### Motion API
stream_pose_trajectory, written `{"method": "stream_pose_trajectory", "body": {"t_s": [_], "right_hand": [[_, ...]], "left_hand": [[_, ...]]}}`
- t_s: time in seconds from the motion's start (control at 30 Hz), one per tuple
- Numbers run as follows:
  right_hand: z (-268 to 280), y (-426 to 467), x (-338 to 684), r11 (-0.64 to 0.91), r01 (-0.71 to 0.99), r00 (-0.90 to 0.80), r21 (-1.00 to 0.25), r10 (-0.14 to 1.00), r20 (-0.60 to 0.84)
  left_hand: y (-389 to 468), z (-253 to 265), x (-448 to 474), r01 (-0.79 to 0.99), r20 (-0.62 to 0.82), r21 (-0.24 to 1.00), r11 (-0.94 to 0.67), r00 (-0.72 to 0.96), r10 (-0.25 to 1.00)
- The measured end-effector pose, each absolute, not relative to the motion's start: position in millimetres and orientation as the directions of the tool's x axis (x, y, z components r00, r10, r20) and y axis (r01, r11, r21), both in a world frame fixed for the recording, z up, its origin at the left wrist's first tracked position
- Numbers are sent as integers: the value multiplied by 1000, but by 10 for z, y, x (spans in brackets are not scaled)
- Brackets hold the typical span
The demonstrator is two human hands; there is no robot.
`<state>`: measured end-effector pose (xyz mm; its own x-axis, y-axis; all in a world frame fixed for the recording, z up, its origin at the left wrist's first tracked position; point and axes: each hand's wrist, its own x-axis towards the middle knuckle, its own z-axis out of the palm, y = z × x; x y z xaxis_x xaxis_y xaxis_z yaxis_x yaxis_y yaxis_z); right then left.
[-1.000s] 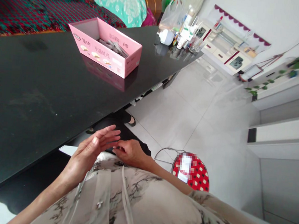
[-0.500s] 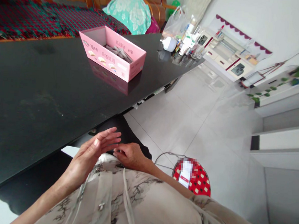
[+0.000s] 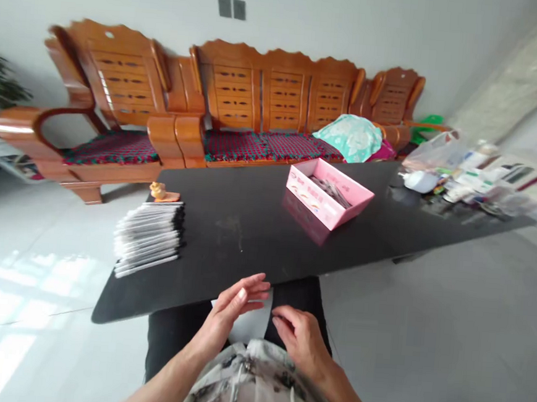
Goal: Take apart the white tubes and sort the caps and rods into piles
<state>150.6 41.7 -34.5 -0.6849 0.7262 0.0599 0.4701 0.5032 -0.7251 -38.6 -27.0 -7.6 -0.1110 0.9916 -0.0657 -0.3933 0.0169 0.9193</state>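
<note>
My left hand (image 3: pixel 232 309) hovers over my lap by the table's near edge, fingers stretched out and nothing in it. Beside it, my right hand (image 3: pixel 302 337) is held low over my thigh, its fingers loosely bent, thumb apart, with nothing visible in it. Both hands are apart from each other. Ahead on the black table (image 3: pixel 219 234) stands an open pink box (image 3: pixel 317 208) with dark, slim pieces (image 3: pixel 332 190) inside, too blurred to name. To the left lies a row of slim white pen-like sticks (image 3: pixel 147 241) with black ends.
Behind the sticks sits a small orange figurine (image 3: pixel 158 191). A plastic bag (image 3: pixel 435 152) and assorted bottles and packs crowd the table's right end. Wooden sofas (image 3: pixel 240 93) line the wall, with a turquoise cushion (image 3: pixel 350 136) on one.
My view has swung left and levelled, bringing the stick row, figurine and sofas into sight. The stool with the phone has left view. My hands keep nearly the same pose.
</note>
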Motion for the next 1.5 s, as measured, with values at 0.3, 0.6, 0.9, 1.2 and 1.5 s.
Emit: {"method": "stream_pose_trajectory", "body": {"t_s": [0.3,0.6,0.9,1.2,1.5], "right_hand": [[-518,879,1251,653,338,-735,-677,633,243],[-669,1268,1026,730,286,-705,-621,599,380],[-739,1522,623,753,220,-697,-620,566,440],[-724,1764,213,801,193,-701,-567,517,491],[-724,1778,-92,809,195,-730,-555,497,469]], "left_hand": [[-331,-169,-602,-330,-68,942,-60,-364,929],[-309,-459,-1072,-87,13,993,-78,-575,818],[-501,-507,-1867,601,384,739,304,-746,544],[-504,-719,-2139,738,400,485,469,-664,632],[-445,-652,-2085,785,316,447,429,-587,745]]}}
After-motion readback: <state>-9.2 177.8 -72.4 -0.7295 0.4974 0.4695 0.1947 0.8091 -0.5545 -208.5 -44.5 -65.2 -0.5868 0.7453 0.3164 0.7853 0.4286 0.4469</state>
